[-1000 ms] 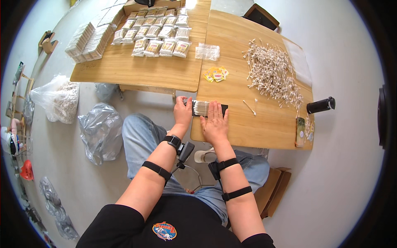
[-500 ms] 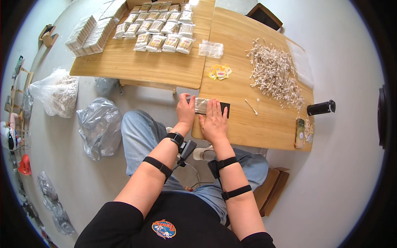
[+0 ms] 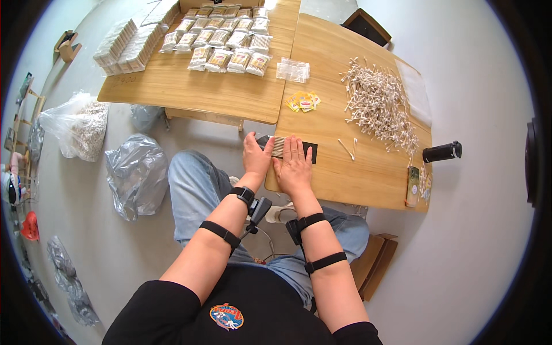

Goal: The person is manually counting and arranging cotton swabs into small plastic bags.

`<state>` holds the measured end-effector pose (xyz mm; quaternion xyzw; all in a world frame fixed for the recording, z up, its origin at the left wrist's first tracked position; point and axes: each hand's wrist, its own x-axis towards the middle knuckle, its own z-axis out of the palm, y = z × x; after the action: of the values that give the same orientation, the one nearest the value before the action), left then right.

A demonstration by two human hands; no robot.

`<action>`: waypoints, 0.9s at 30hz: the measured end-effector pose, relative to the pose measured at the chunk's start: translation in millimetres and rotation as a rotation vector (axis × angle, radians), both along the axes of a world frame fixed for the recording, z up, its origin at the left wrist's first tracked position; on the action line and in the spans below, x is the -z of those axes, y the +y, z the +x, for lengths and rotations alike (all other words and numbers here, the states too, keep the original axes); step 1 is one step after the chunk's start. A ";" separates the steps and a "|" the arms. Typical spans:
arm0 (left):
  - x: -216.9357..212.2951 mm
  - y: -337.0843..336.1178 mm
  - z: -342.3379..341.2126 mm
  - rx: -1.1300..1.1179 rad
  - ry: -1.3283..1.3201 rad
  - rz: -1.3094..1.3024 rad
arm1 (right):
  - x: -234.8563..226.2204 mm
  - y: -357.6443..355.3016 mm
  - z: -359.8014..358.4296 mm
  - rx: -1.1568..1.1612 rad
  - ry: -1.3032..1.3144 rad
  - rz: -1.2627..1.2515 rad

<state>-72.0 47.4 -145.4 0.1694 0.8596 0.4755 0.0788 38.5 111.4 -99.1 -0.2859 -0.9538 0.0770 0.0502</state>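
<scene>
At the near left corner of the right-hand table, a row of cotton swabs [image 3: 279, 147] lies side by side on a flat black piece [image 3: 311, 153]. My left hand [image 3: 256, 156] is closed around the row's left end, its thumb against the swabs. Something dark and glossy shows between thumb and fingers there; I cannot make out what it is. My right hand [image 3: 294, 167] lies flat on the right part of the swabs, fingers straight and close together, covering much of the black piece. Two or three loose cotton swabs [image 3: 353, 148] lie to the right.
Beyond my hands are yellow cards [image 3: 303, 102] and clear bags [image 3: 293, 70]. A big heap of cotton swabs [image 3: 379, 100] spreads at the right, near a black cylinder [image 3: 442, 152] and a phone [image 3: 412, 187]. Packed swab bags [image 3: 219, 60] fill the left-hand table [image 3: 190, 95].
My left thumb has shifted slightly right along the swabs, and the two hands are closer together. The whole view has also moved a little. Other things stay as they were.
</scene>
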 end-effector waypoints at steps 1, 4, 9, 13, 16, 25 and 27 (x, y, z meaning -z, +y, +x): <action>2.6 -0.7 -0.4 -0.002 0.004 0.001 | -0.8 -0.9 -0.6 -0.003 -0.001 -0.001; 6.7 2.3 -2.1 0.011 0.145 0.002 | -1.4 -1.6 -0.2 0.016 -0.012 -0.009; 10.7 0.2 -1.5 -0.019 0.156 -0.085 | 3.1 -1.2 1.0 0.013 -0.017 -0.031; 16.1 -12.9 -3.8 -0.033 0.216 0.026 | 16.5 11.2 11.7 0.049 0.319 -0.146; 6.2 -24.2 2.9 -0.004 0.395 -0.032 | 11.9 15.7 40.5 0.064 0.243 -0.043; -1.4 -39.9 16.7 0.411 0.478 -0.323 | -3.1 3.1 45.3 0.045 -0.020 0.034; -1.0 -38.3 16.7 0.426 0.440 -0.349 | -2.9 -2.0 38.9 0.045 -0.023 0.039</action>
<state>-55.3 9.0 -144.4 0.4275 0.8696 0.2466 0.0169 77.4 109.4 -96.2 -0.3069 -0.9491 0.0538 0.0464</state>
